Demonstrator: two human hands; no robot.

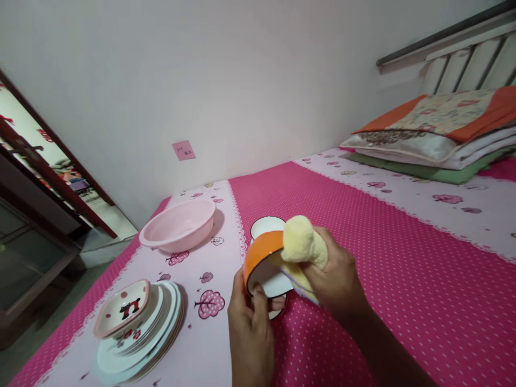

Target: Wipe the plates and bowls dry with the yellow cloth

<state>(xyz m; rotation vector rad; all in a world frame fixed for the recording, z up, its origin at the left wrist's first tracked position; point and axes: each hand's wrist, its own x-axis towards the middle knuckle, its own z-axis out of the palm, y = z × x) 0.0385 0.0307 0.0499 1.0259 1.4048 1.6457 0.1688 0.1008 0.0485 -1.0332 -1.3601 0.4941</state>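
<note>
My left hand [253, 317] grips the rim of an orange bowl [262, 250] with a white inside and a dark edge. The bowl is tilted on its side, its opening turned toward me. In my right hand [338, 274] is a bunched, fluffy pale yellow cloth [300, 239], pressed against the bowl's right side. Part of the cloth hangs below my fingers. Just behind the orange bowl shows a white bowl [268, 227] with a dark rim. Another dark-rimmed piece shows partly beneath the held bowl, mostly hidden by my left hand.
A pink basin [179, 226] stands at the left on the patterned bedspread [322, 199]. Nearer, a stack of plates [169, 322] carries a small decorated dish [123, 309]. Folded bedding [435, 129] lies far right. A wall with a pink note [184, 150] rises behind.
</note>
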